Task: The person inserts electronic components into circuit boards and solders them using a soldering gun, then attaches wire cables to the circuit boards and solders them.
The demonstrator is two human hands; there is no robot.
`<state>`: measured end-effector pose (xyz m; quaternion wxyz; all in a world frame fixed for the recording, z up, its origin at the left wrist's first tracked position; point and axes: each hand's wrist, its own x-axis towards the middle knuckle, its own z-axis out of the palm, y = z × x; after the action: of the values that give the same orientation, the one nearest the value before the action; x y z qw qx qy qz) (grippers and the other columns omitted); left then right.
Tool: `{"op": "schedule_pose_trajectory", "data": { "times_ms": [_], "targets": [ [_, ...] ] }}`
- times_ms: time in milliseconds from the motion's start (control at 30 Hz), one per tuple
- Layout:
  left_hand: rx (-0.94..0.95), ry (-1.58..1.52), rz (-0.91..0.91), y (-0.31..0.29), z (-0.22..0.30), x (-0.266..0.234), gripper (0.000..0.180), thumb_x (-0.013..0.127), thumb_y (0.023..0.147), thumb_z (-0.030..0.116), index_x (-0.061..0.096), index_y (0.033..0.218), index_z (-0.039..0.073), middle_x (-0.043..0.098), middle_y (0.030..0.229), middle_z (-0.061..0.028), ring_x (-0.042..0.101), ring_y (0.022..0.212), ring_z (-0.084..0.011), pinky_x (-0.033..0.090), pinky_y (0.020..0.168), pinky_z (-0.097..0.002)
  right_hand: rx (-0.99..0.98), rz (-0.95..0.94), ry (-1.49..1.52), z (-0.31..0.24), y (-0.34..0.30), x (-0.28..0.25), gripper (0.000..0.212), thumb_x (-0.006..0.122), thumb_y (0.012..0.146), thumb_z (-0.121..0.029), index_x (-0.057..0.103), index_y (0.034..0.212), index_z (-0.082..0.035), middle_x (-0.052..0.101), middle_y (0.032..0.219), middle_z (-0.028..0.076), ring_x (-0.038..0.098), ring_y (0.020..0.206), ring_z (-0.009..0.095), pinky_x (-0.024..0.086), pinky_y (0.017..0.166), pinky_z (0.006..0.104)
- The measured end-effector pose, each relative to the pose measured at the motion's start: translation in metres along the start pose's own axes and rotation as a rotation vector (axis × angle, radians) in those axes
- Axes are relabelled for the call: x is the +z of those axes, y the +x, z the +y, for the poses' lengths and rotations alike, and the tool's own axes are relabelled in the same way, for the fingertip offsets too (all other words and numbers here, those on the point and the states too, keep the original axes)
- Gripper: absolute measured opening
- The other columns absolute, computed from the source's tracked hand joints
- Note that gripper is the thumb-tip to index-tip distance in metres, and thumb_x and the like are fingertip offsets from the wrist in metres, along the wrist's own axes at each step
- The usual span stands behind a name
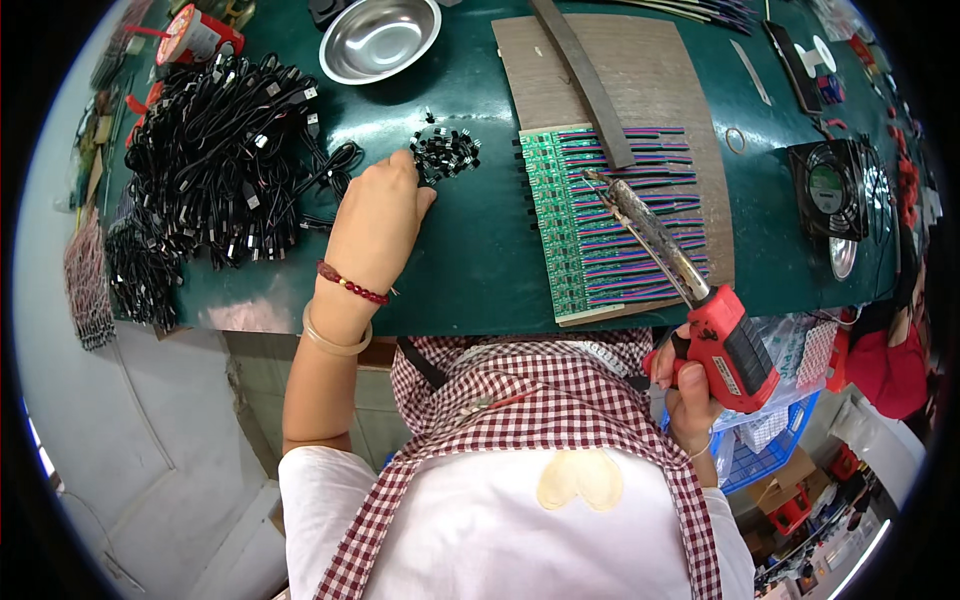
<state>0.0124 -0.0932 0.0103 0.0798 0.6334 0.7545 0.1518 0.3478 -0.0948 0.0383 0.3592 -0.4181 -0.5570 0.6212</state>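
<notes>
My right hand (692, 402) is closed round the red and black grip of a soldering gun (733, 345). The gun's metal barrel slants up and left, its tip over a panel of green circuit boards (555, 225) with rows of thin coloured wires (640, 245). My left hand (382, 205) is at the near-left edge of a small pile of black parts with metal ends (450, 152). Its fingers are curled together, and whatever they may hold is hidden from view. The panel lies on a brown board (660, 80), under the end of a flat metal bar (585, 85).
A heap of black USB cables (225, 165) covers the table's left side. Behind the small parts stands a steel bowl (380, 40), with a red cup (198, 38) farther left. A black fan (830, 190) stands at right. Below the table edge is a blue basket (770, 450).
</notes>
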Motion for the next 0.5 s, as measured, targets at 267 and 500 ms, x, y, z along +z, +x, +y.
{"op": "schedule_pose_trajectory", "data": {
  "times_ms": [267, 500],
  "targets": [
    [-0.186, -0.390, -0.239, 0.005, 0.005, -0.017, 0.009, 0.057, 0.081, 0.000, 0.052, 0.075, -0.005, 0.057, 0.056, -0.0101, 0.061, 0.049, -0.0136, 0.049, 0.047, -0.0248, 0.035, 0.021, 0.112, 0.000, -0.001, -0.003, 0.048, 0.060, 0.087, -0.028, 0.044, 0.121, 0.002, 0.053, 0.070, 0.007, 0.046, 0.059, 0.011, 0.038, 0.054, 0.0244],
    [-0.460, -1.589, -0.593, -0.047, 0.101, -0.014, 0.012, 0.060, 0.089, 0.007, 0.053, 0.093, -0.001, 0.060, 0.077, -0.0038, 0.058, 0.063, -0.0068, 0.047, 0.053, -0.0175, 0.133, -0.097, -0.010, -0.017, 0.015, 0.025, 0.043, 0.062, 0.084, -0.004, 0.040, 0.120, -0.003, 0.055, 0.082, 0.009, 0.053, 0.072, 0.013, 0.045, 0.066, 0.0271]
  ]
}}
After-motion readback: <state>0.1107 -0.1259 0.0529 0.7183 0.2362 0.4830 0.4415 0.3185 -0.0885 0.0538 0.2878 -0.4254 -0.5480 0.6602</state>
